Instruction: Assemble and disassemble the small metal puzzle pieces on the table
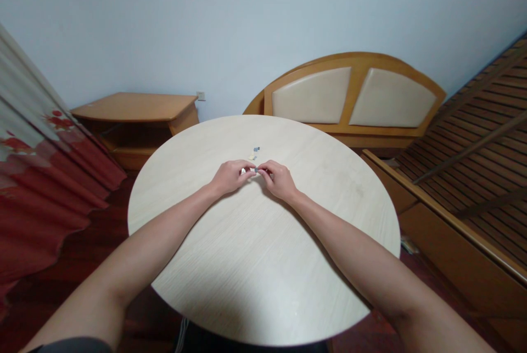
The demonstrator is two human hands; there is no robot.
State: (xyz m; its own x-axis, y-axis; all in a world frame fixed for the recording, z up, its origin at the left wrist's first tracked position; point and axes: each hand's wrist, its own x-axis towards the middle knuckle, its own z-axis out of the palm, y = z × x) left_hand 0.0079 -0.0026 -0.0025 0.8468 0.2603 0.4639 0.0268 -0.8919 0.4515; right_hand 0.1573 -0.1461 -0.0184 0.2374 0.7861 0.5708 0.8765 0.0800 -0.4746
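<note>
Above the middle of a round pale wood table (247,232), my two hands meet fingertip to fingertip. Between them is a small dark grey piece (256,170), too small to name. My left hand (234,177) pinches it from the left with thumb and forefinger, and my right hand (276,178) pinches it from the right. Just beyond the fingers lie several tiny pieces, among them a pale yellow one (251,157) and a blue-grey one (256,149). A small whitish bit (243,170) shows inside the curl of my left fingers; whether it is held I cannot tell.
A low wooden cabinet (135,107) stands behind on the left, near a red and white curtain (49,188). Against the wall rests a headboard (354,95) with two cream panels. A slatted wooden bed frame (473,139) leans at the right. The table's edge curves all round.
</note>
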